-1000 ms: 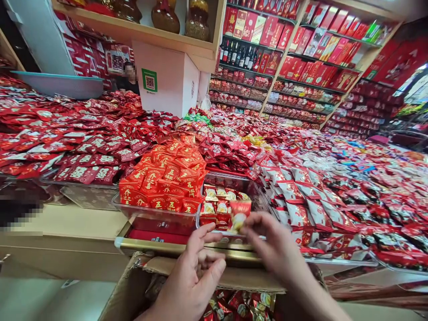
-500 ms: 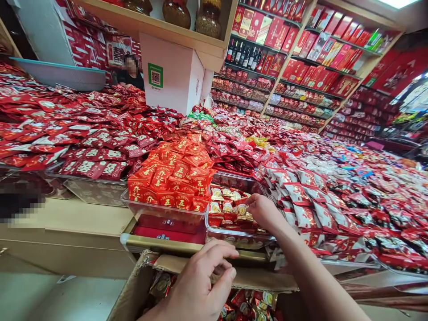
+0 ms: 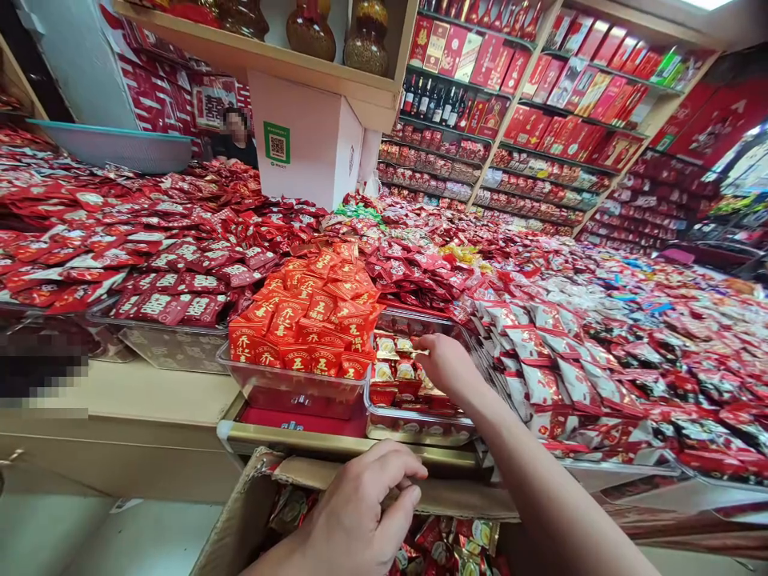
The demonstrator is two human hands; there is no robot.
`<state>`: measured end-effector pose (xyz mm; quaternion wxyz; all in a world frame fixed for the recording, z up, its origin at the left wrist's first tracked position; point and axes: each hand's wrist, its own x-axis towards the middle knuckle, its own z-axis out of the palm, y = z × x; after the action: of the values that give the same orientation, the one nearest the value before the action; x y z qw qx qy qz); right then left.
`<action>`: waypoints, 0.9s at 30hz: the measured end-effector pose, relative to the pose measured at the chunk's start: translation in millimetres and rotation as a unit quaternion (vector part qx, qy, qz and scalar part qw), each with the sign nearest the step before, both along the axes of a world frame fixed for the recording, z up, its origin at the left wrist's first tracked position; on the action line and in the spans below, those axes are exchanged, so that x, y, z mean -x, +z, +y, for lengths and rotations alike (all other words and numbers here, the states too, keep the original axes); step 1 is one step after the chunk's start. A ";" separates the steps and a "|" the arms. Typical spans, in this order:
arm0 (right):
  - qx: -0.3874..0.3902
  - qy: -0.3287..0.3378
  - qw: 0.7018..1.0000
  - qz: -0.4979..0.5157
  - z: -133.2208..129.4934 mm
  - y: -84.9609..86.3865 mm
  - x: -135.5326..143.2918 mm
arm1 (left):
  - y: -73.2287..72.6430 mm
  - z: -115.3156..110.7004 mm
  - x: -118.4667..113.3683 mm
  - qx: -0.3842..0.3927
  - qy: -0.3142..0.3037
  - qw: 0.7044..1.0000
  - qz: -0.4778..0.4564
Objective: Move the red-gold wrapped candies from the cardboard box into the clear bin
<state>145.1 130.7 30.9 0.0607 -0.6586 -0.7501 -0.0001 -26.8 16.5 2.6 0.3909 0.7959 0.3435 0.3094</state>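
Observation:
My right hand (image 3: 449, 370) reaches into a clear plastic bin (image 3: 420, 428) of red-and-gold wrapped candies (image 3: 387, 372). Its thumb and forefinger close on the gold edge of one candy, which the hand partly hides. The candies lie in rows in that bin. Closer to me, my left hand (image 3: 366, 504) hovers over the front flap of an open cardboard box (image 3: 231, 512). Its fingers are loosely curled, the thumb stands apart, and nothing shows between them. More of the same red-and-gold candies (image 3: 474, 552) lie loose inside the box, partly covered by my left hand and forearm.
Left of the bin, another clear bin holds heaped orange-red packets (image 3: 312, 320). White-and-red packets (image 3: 546, 376) pile up to the right. A white pillar (image 3: 306, 152) rises behind, with a person (image 3: 237, 144) beyond it. Shelves (image 3: 504, 136) of boxes and bottles line the back.
My right hand has shifted left across the candies in the bin, its fingertips now lower onto the row. My left hand stays nearly where it was above the cardboard box.

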 end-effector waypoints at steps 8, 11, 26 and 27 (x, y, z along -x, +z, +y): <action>0.012 0.105 0.993 -0.057 30.6 -7.0 29.4 | -3.5 -0.7 -1.6 -0.015 -0.006 1.000 0.019; 0.009 0.105 0.992 -0.072 35.4 -7.5 33.1 | -3.3 0.2 -1.8 -0.029 -0.014 0.999 0.024; 0.036 0.058 0.997 -0.029 24.4 -0.8 36.4 | 0.8 1.3 -3.0 -0.056 -0.053 0.994 0.072; 0.041 0.041 0.998 -0.021 20.1 -1.4 38.3 | 0.7 1.7 -3.6 -0.057 -0.054 0.994 0.075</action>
<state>106.7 150.8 29.5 0.0175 -0.6292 -0.7768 0.0193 -23.2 18.1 3.3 0.3342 0.8554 0.3099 0.2462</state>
